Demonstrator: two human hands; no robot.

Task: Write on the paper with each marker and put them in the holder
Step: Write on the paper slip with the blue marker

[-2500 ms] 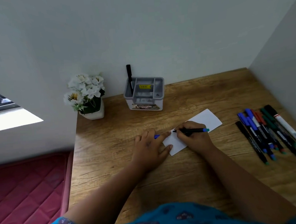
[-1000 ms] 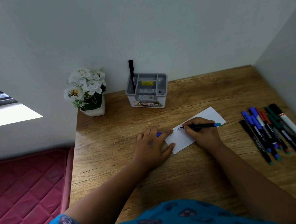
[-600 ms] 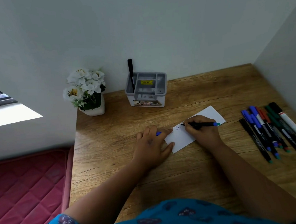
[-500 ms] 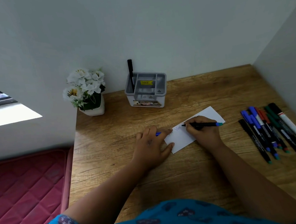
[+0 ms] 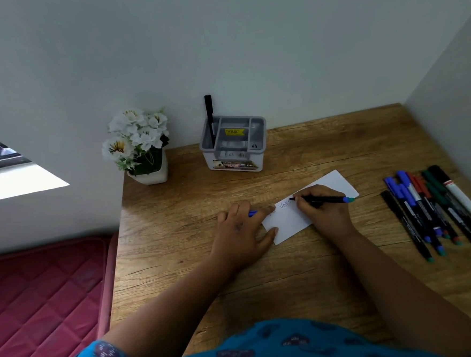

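A white paper (image 5: 287, 222) lies on the wooden desk (image 5: 264, 282) with a few handwritten letters on it. My right hand (image 5: 324, 215) grips a black marker (image 5: 327, 199) with a blue end, its tip touching the paper. My left hand (image 5: 239, 233) rests flat at the paper's left edge, fingertips on the sheet, and pinches a blue cap (image 5: 252, 213) between two fingers. A grey holder (image 5: 262, 138) stands at the back of the desk with one black marker (image 5: 209, 116) upright in its left compartment. Several capped markers (image 5: 437, 208) lie in a row at the right.
A white pot of white flowers (image 5: 143, 148) stands at the desk's back left corner. Walls close in behind the desk and on its right. A red quilted mattress (image 5: 42, 303) lies below the desk's left edge.
My right hand has moved the marker a little rightward along the paper, and more letters show on the sheet. My left hand has stayed in place.
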